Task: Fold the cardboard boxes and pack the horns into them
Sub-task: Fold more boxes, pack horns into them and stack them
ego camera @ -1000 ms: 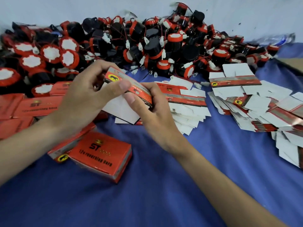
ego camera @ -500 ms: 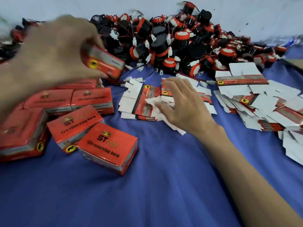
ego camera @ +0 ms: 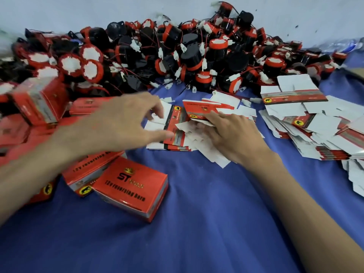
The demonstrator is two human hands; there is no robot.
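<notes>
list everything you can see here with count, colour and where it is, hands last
black plastic horns with red rims: a big heap, too many to count, along the back against the wall
folded red cardboard boxes printed "12V reversing horn": several, count unclear, red with black lettering, front left
flat unfolded cardboard box blanks, centre pile: a small stack, red and white, under both hands
flat unfolded cardboard box blanks, right piles: many, red and white, spread along the right
blue cloth: one, covers the table
pale wall: behind the heap
left hand: fingers loosely spread, reaching onto the centre pile
right hand: fingers on the centre pile's top blanks; grip unclear
</notes>
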